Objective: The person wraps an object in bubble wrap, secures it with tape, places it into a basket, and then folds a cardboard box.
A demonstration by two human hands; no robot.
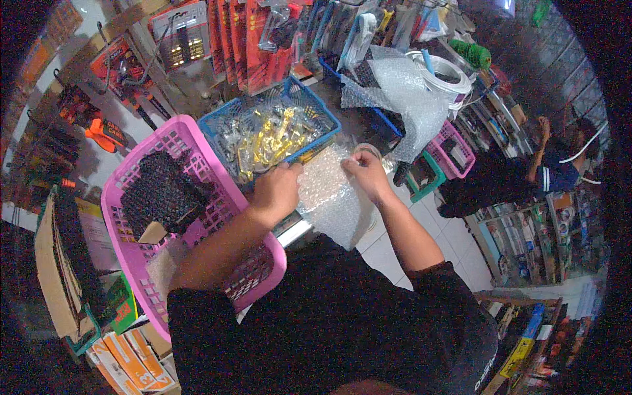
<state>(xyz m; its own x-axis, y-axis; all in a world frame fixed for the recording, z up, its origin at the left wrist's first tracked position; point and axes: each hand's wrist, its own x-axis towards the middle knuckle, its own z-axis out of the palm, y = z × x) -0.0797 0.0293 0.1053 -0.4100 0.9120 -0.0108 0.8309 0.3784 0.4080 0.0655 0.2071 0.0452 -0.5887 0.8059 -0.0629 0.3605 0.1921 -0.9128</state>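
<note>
I see bubble wrap sheet [324, 183] in middle of frame, between left hand [276, 192] and right hand [367, 174], long way running up and down. Left hand grips left edge, right hand pinches upper right edge. Neither nearer.

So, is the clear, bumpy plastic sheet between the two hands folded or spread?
Spread, at least partly: the plastic sheet shows a broad surface between the left hand and the right hand. Doubled layers: cannot tell.
</note>
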